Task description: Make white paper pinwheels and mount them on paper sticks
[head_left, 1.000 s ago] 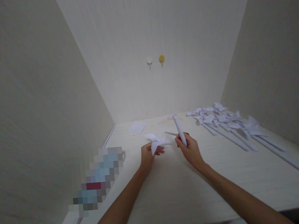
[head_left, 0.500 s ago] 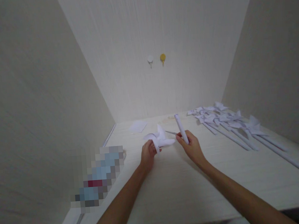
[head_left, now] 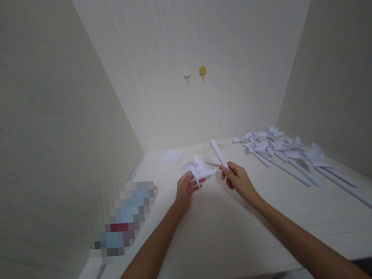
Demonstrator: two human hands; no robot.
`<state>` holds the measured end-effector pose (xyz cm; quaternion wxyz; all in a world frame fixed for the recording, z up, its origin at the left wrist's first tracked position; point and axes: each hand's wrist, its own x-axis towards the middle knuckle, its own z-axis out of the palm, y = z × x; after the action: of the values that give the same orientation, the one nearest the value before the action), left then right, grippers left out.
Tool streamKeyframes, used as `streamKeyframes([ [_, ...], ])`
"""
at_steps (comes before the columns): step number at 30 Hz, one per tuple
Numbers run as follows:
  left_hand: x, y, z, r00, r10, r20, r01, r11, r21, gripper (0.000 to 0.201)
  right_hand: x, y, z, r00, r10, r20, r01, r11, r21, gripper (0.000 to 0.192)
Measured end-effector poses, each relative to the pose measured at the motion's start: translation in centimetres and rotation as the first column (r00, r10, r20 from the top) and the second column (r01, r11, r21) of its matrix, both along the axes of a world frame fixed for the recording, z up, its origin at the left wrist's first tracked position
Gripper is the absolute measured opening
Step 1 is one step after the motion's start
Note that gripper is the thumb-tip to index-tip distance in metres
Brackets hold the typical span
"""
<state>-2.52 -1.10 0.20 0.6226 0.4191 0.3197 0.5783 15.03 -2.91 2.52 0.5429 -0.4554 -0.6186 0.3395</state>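
My left hand (head_left: pixel 186 189) pinches a white folded paper pinwheel head (head_left: pixel 197 169) just above the pale wooden table (head_left: pixel 219 231). My right hand (head_left: pixel 237 179) grips a rolled white paper stick (head_left: pixel 218 153) that points up and slightly to the left, its tip close to the pinwheel head. A pair of scissors (head_left: pixel 214 164) lies on the table behind the two hands, partly hidden by them.
Several finished white paper pinwheels on long sticks (head_left: pixel 287 155) lie at the back right. A white paper sheet (head_left: pixel 172 156) sits at the back left. A blurred-out object (head_left: pixel 123 222) lies by the left wall. Two round hooks (head_left: pixel 194 73) hang on the back wall.
The pinwheel head has been raised and turned in my left hand. My right hand has tilted the paper stick leftward, bringing its tip nearer the pinwheel head.
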Motion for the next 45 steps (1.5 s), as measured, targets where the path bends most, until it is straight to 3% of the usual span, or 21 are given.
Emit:
streamKeyframes([
  [4, 0.0, 0.1, -0.1, 0.998, 0.043, -0.048, -0.043, 0.999, 0.001, 0.03, -0.2, -0.2, 0.7, 0.91, 0.21, -0.359, -0.281, 0.947, -0.158, 0.022],
  [9, 0.2, 0.1, 0.0, 0.984, 0.132, -0.122, -0.137, 0.99, -0.035, 0.025, -0.3, -0.2, 0.6, 0.727, 0.286, -0.625, -0.528, 0.814, -0.242, 0.028],
  [16, 0.4, 0.1, 0.1, 0.978, 0.16, -0.135, -0.167, 0.985, -0.037, 0.02, 0.0, -0.1, 0.5, 0.571, 0.207, -0.795, -0.661, 0.689, -0.296, 0.018],
  [24, 0.6, -0.1, 0.4, 0.979, 0.158, -0.125, -0.166, 0.985, -0.053, 0.023, -0.5, 0.3, -0.8, 0.521, 0.243, -0.818, -0.735, 0.616, -0.284, 0.022],
  [32, 0.0, 0.6, 0.0, 0.982, 0.187, -0.03, -0.187, 0.982, -0.03, 0.021, 0.3, 0.8, -0.7, 0.483, 0.131, -0.866, -0.725, 0.614, -0.312, 0.021],
  [36, -0.3, 0.7, 0.2, 0.991, 0.11, 0.077, -0.098, 0.985, -0.145, 0.012, 0.2, 0.7, -0.8, 0.526, 0.114, -0.843, -0.695, 0.629, -0.348, 0.012],
  [39, -0.5, 0.5, 0.5, 0.989, 0.029, 0.146, 0.008, 0.969, -0.249, 0.006, -0.3, 0.4, -0.8, 0.545, 0.143, -0.826, -0.686, 0.642, -0.342, 0.019],
  [45, -0.4, -0.1, 0.9, 0.966, -0.125, 0.228, 0.18, 0.953, -0.242, 0.013, -2.0, 0.2, -1.8, 0.667, 0.17, -0.726, -0.601, 0.699, -0.388, 0.019],
])
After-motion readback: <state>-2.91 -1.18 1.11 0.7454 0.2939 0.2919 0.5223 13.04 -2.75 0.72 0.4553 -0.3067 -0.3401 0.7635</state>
